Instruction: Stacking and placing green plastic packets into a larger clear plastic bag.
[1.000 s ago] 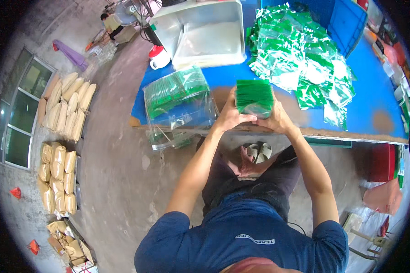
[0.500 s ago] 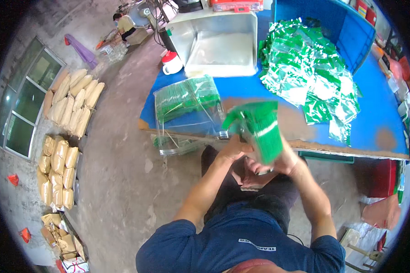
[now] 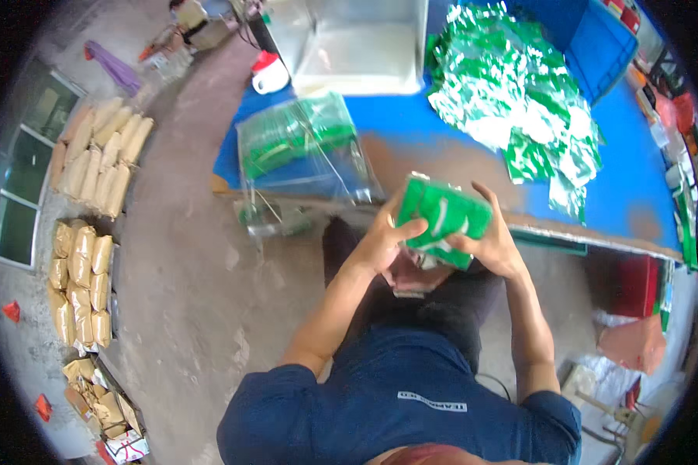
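A stack of green plastic packets point(image 3: 450, 208) is held between my two hands, over my lap at the table's front edge. My left hand point(image 3: 381, 242) grips its left side, the thumb lying on the face towards me. On the right side, my right hand point(image 3: 498, 244) has its thumb pressed on the same face and its fingers around the far edge. A clear plastic bag point(image 3: 349, 182) filled with green packets lies to the left on the blue table point(image 3: 411, 116), partly hanging over the front edge. Farther right spreads a heap of loose green and clear packets point(image 3: 512, 101).
A metal tray point(image 3: 364, 54) stands at the back, with a white jar with a red lid point(image 3: 270, 74) left of it. Behind the heap is a blue crate point(image 3: 605, 50). Filled sacks point(image 3: 105, 155) are stacked by the left wall. Beneath the table's right end stands a red box point(image 3: 638, 285).
The stack has been turned so its flat face shows instead of its layered edges. Both hands have shifted to its sides, thumbs now on the front. The whole view has shifted slightly.
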Demonstrator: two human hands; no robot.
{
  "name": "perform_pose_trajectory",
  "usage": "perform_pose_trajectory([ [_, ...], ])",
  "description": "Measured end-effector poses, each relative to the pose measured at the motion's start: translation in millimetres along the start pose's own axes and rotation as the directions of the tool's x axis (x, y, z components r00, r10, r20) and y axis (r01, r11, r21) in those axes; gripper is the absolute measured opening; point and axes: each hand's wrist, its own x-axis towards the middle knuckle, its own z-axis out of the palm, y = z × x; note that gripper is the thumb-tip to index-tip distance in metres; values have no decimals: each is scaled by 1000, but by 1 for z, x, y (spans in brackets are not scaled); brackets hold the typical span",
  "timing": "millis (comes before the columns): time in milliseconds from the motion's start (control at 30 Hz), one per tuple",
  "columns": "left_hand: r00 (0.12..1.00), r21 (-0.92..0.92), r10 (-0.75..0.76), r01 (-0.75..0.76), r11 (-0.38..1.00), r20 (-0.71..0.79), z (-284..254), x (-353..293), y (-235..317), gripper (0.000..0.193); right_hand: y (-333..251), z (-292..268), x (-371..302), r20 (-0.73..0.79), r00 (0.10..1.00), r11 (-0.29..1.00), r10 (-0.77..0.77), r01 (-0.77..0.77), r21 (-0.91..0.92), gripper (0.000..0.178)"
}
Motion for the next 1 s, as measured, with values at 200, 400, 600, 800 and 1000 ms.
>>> perform_pose_trajectory([
  [200,981,-88,42,-59,994,-188,14,3,-5,52,4,8,1,-36,992,977,-123,114,-181,104],
  [400,859,252,347,-266,931,-377,-30,-7,40,49,-15,12,18,-17,934,927,-358,353,-130,108],
  [600,877,906,460,73,-416,141,-79,-6,83,80,51,-7,70,-409,727,799,-552,320,-510,103],
  [800,824,816,526,145,-559,213,-123,-16,94,57,42,3,70,-368,662,725,-653,406,-556,96],
  [1000,770,835,564,75,-544,299,-133,-32,134,18,24,0,77,-447,763,877,-467,335,-345,93],
])
